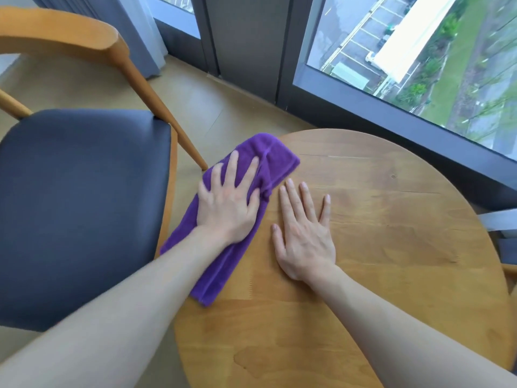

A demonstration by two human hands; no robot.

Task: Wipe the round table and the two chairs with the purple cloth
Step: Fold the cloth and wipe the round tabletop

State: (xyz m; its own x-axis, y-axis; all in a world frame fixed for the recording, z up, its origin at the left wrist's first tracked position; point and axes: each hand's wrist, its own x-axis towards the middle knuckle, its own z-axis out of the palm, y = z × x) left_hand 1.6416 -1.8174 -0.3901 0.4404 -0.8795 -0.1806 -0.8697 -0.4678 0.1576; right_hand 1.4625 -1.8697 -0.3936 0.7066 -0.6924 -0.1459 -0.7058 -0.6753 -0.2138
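The purple cloth (268,158) lies folded in a long strip along the left edge of the round wooden table (377,219), partly hanging over the rim. My left hand (228,203) presses flat on its middle with fingers spread. My right hand (303,233) rests palm down on the bare tabletop just right of the cloth, holding nothing. A wooden chair with a dark grey seat (81,208) stands left of the table, its curved backrest at the top left. Only a sliver of a second chair (503,253) shows at the right edge.
A tall window with a dark frame (335,105) runs behind the table, close to its far rim. Grey curtains (131,26) hang at the upper left. Light wooden floor (195,107) shows between the chair and the window.
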